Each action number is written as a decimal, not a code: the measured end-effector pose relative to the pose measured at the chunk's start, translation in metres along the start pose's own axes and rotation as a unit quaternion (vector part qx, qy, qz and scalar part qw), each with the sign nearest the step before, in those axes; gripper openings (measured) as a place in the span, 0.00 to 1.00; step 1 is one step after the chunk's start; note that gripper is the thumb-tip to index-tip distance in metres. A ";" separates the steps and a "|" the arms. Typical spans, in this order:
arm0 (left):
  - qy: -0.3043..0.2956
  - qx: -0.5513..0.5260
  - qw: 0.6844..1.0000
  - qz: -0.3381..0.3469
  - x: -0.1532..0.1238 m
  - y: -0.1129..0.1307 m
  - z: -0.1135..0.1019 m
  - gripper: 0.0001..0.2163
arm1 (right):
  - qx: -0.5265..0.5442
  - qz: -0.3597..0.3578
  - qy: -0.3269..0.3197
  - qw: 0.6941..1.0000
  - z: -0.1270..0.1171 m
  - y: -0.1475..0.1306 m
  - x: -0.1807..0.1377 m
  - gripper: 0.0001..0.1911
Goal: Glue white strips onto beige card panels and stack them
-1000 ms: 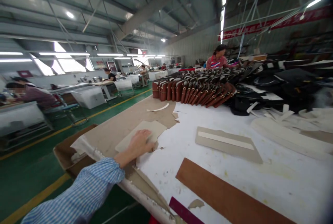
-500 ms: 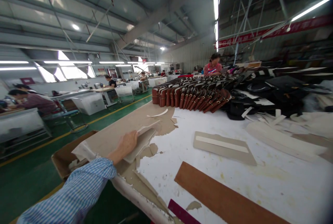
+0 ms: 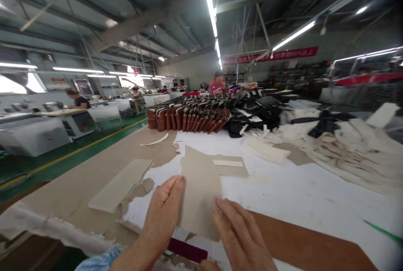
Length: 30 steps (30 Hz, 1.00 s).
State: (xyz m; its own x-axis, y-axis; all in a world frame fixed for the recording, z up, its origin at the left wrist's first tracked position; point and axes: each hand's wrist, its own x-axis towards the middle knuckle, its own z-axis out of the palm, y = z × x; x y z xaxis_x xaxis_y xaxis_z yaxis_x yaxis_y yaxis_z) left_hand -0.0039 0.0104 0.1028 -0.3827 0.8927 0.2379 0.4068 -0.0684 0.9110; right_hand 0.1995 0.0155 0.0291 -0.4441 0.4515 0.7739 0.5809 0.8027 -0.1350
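Note:
My left hand [image 3: 165, 208] is closed on the left edge of a beige sheet piece [image 3: 201, 191], thumb on the near side. The piece is tilted up above the white work surface. Along its lower right edge lie the stretched fingers of my right hand [image 3: 241, 231], touching or very close to it; the thumb is apart, low in the picture. Behind the held piece, partly covered, lies another beige piece [image 3: 233, 171] with a white strip [image 3: 228, 163] on it. A long brown strip [image 3: 315, 239] passes beside my right hand. Between my wrists is a dark purple strip [image 3: 189, 250].
Pale sheets [image 3: 121, 185] lie at the left of the table. Rows of brown bags [image 3: 189, 118] stand at the back, with black pieces [image 3: 260, 111] and cream fabric [image 3: 340, 149] to their right. A green pointed tool [image 3: 382, 230] lies far right. A co-worker [image 3: 217, 85] is behind the bags.
My left hand has come from the sheets at the left to the middle, bringing a beige piece. My right hand has entered the view. The camera has turned right.

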 end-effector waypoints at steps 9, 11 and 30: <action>-0.138 -0.079 0.983 0.092 -0.048 -0.007 0.040 0.23 | 0.067 0.352 0.054 0.932 -0.052 0.026 -0.020 0.19; -0.127 0.004 0.972 0.198 -0.053 -0.025 0.035 0.18 | 0.143 0.502 0.040 0.852 -0.067 0.039 -0.031 0.22; -0.220 0.226 0.847 0.428 -0.065 -0.090 0.056 0.12 | 0.202 0.596 -0.094 0.772 -0.080 0.082 -0.092 0.29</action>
State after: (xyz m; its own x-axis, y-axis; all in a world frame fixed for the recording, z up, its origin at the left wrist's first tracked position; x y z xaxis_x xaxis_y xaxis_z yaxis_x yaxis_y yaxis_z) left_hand 0.0304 -0.0164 -0.0135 0.5181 0.6891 0.5067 0.6931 -0.6854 0.2233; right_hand 0.3423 0.0084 -0.0039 0.1279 0.9810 -0.1461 0.4096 -0.1865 -0.8930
